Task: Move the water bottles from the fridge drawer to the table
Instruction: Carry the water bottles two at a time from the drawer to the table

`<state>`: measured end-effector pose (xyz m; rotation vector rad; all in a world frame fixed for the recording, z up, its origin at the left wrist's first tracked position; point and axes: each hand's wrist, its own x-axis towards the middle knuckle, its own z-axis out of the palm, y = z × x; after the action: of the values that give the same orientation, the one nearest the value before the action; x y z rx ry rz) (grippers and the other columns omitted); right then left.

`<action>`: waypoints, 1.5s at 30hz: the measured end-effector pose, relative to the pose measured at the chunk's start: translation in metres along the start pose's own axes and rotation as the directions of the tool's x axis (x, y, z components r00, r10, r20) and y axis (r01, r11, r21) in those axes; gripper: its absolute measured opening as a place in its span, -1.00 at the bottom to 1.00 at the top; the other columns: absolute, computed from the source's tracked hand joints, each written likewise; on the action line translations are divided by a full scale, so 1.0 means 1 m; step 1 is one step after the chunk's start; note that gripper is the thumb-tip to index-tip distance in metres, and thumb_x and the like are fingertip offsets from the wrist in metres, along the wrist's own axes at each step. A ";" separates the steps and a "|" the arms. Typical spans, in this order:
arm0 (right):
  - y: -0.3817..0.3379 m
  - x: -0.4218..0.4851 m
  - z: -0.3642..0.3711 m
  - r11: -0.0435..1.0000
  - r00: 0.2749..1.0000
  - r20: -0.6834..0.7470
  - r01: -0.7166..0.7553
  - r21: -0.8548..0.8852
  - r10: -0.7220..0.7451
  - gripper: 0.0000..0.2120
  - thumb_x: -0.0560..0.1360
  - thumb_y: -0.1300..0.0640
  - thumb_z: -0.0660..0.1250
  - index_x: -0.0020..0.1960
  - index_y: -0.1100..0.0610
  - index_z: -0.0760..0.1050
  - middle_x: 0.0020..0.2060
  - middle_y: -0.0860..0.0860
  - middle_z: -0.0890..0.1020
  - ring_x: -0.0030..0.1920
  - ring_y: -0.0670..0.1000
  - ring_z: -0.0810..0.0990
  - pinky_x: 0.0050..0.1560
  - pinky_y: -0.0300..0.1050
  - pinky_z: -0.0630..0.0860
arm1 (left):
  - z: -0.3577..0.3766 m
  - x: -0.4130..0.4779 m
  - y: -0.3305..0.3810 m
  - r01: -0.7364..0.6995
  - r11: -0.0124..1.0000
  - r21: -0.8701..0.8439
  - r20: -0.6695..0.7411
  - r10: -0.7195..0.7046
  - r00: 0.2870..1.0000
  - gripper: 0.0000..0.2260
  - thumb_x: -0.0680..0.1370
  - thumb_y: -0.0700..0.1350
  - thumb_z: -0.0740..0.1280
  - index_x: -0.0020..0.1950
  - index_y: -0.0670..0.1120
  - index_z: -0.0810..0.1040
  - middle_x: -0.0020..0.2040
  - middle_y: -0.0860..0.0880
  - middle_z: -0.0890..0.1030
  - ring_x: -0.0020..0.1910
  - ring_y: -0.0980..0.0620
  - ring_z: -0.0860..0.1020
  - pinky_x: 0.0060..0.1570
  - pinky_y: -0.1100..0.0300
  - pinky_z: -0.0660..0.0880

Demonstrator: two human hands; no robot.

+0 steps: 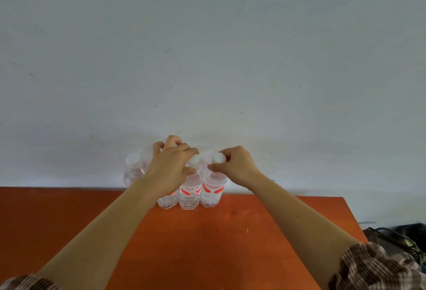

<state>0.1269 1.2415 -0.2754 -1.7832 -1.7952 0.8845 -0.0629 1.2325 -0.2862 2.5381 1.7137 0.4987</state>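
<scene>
Water bottles, four in all, stand upright in a row at the foot of the wall, and both hands are on their tops. The left hand lies curled over the two middle ones, thumb and fingers closed round the necks. One cap shows between its fingers and the other is hidden under the palm, so I cannot say how firmly that one is held. The right hand pinches the end bottle just under its white cap, fingers bent. The far-end bottle, just as close to the wall, is untouched. All four rest on the orange worktop, long axes straight up and directly beneath the hands, with both arms reaching toward the wall. To my eye these bottles are already delivered, so the coming move is a release. The hands should lift straight up, so the fingers clear the caps without tipping the touching neighbours.
</scene>
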 end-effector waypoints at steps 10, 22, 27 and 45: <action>0.010 -0.013 0.001 0.984 1.000 0.013 0.019 -0.177 -0.017 -0.62 0.38 0.09 0.46 0.15 0.14 0.49 0.00 0.06 0.54 -0.07 0.05 0.50 -0.17 -0.19 0.35 | 0.000 -0.010 0.008 -0.008 0.999 0.038 0.005 0.008 1.000 -0.52 0.53 0.02 0.33 0.44 0.10 0.33 0.24 0.16 0.53 0.30 0.03 0.22 0.20 0.01 0.10; 0.019 -0.047 -0.007 0.975 0.998 -0.052 0.028 -0.220 -0.040 -0.47 0.48 -0.06 0.36 0.37 0.11 0.35 0.24 0.06 0.49 0.15 0.07 0.53 0.02 -0.12 0.44 | -0.001 -0.022 0.031 0.055 0.993 0.102 -0.028 -0.052 0.998 -0.47 0.55 0.01 0.30 0.49 0.11 0.22 0.46 0.08 0.33 0.43 -0.01 0.17 0.28 -0.06 0.15; 0.040 -0.090 -0.030 0.960 0.991 -0.125 0.008 -0.279 -0.044 -0.49 0.52 -0.07 0.31 0.39 0.11 0.33 0.30 0.03 0.45 0.23 0.06 0.50 0.15 -0.02 0.48 | -0.003 -0.019 0.079 -0.011 0.999 0.047 -0.067 0.015 0.998 -0.52 0.55 0.00 0.28 0.46 0.06 0.29 0.44 0.04 0.36 0.43 -0.04 0.19 0.29 -0.04 0.19; 0.214 -0.492 -0.156 0.679 0.792 -0.517 -0.576 -0.455 0.325 -0.44 0.49 -0.17 0.25 0.38 0.08 0.28 0.30 0.05 0.40 0.31 0.14 0.34 0.22 0.16 0.33 | 0.039 -0.191 0.454 -0.428 0.887 -0.175 0.282 0.462 0.841 -0.55 0.57 0.04 0.14 0.45 -0.02 0.27 0.42 -0.06 0.34 0.37 -0.11 0.27 0.24 -0.03 0.34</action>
<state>0.4154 0.7637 -0.2624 -2.6719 -1.4397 0.0350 0.2905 0.8876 -0.2740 2.7477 0.9613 0.1672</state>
